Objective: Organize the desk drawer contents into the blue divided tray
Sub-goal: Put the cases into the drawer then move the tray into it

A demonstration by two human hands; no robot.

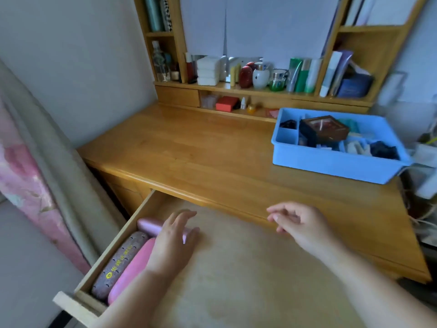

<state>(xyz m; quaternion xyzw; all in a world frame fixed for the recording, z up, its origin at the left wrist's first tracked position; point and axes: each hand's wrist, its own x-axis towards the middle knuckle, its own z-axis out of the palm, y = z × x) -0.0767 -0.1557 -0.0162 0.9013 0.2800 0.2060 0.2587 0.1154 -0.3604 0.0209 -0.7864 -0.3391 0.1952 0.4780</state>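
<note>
Fingers [186,215] of the left hand [173,240] lie nearly straight, draped over a glossy lilac case [151,227] near the drawer's [236,268] left wall; whether they curl around it, I cannot tell. That rounded case runs crosswise, its long axis slanting from the left wall toward the drawer's middle. Beside the wrist, two more oblong cases lie side by side along the left wall, pointing front to back: a speckled brown fabric case [118,261] with yellow lettering, and a smooth pink case [132,268] touching it. The right hand [300,223] hovers over the drawer's far edge, fingers loosely curled, holding nothing. On the wooden desk's [189,147] far right corner sits the blue divided tray [331,166], plastic, with a dark square box [324,130] inside.
</note>
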